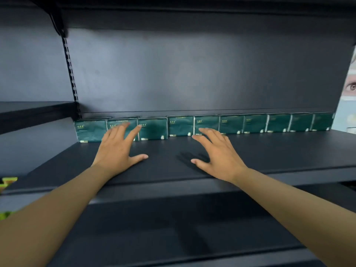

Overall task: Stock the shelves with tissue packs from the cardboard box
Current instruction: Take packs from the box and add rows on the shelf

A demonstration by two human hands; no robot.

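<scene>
Several dark green tissue packs stand upright in one row along the back of a black shelf, against its back panel. My left hand reaches in with fingers spread and straight, fingertips on the fronts of the second and third packs from the left. My right hand hovers over the shelf board with straight fingers, its tips at the foot of a pack near the row's middle. Neither hand holds anything. The cardboard box is out of sight.
An upper shelf overhangs the row. A slotted upright and another shelf bay lie to the left. A lower shelf sits beneath my forearms. A printed poster shows at the right edge.
</scene>
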